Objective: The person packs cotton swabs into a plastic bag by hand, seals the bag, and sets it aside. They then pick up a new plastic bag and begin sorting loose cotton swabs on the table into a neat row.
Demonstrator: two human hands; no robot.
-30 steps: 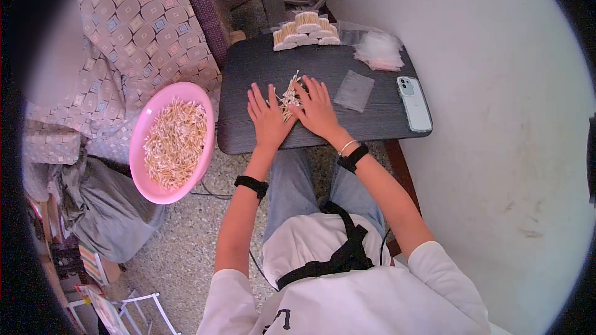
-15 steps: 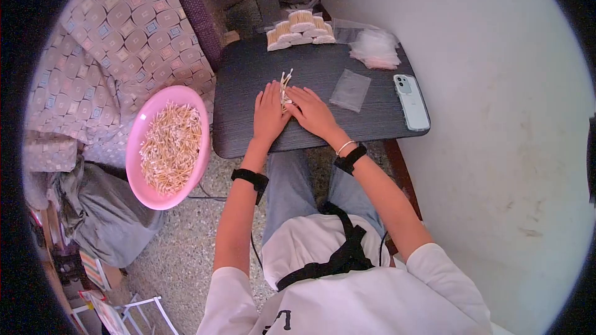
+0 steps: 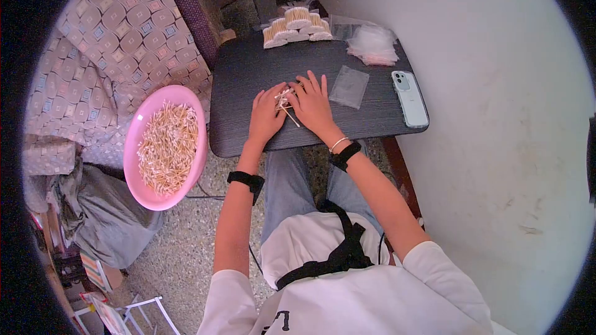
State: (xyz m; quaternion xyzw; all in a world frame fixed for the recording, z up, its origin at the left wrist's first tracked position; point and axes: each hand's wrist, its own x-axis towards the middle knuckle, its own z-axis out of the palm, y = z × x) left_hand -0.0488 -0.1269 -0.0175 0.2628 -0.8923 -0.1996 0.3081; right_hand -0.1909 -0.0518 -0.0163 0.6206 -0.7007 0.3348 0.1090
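From where I stand, a small loose bunch of thin cotton swabs with pale sticks and white tips (image 3: pixel 284 99) lies on the dark, wood-grained tabletop with rounded corners (image 3: pixel 242 124), between the person's two hands. One swab slants out of the bunch toward the person. The left hand (image 3: pixel 268 111) touches the bunch from its side, fingers close together and pointing away from the body. The right hand (image 3: pixel 313 107) is on the other side, its fingers spread apart, the thumb side against the swabs. I cannot tell whether either hand grips any.

Just beside the right hand lies a flat, clear plastic bag (image 3: pixel 350 87), and farther right a pale phone in a clear case (image 3: pixel 410 99). At the far edge stand stacked bundles of swabs (image 3: pixel 297 26), near a pile of clear bags (image 3: pixel 372 45). Left of the tabletop, a pink oval plastic basin (image 3: pixel 130 155) holds many loose swabs.
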